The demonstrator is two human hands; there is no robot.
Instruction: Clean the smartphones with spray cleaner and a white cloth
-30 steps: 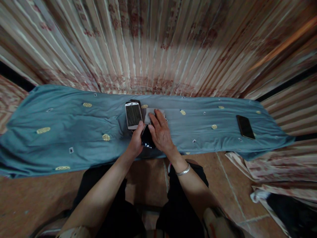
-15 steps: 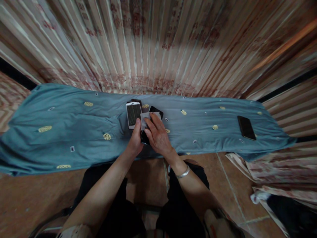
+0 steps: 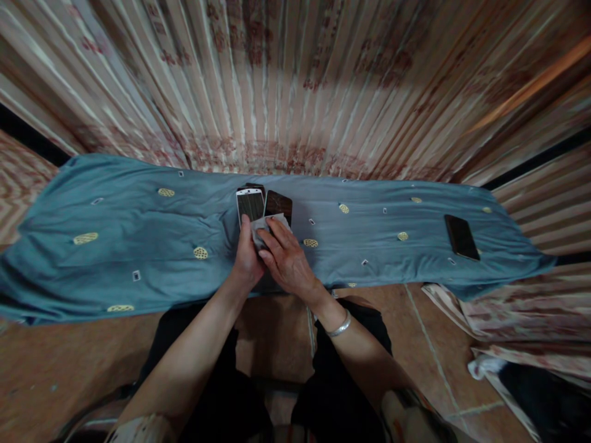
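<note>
Over the blue spread, both my hands meet at the middle. My left hand grips the lower end of a dark phone, whose upper half sticks out beyond the fingers. My right hand, with a silver bangle on the wrist, presses a small pale cloth against the phone's near part. A white phone lies face up on the spread just left of the dark one. The edge of another dark device shows behind the white phone.
A black phone lies alone near the right end of the spread. Striped patterned fabric covers the far side. A tiled floor and my dark-clad knees are below, with crumpled fabric at the right.
The dark phone has come up from under my right hand, so its upper half now shows. My right hand has drawn the pale cloth nearer and leftward along it.
</note>
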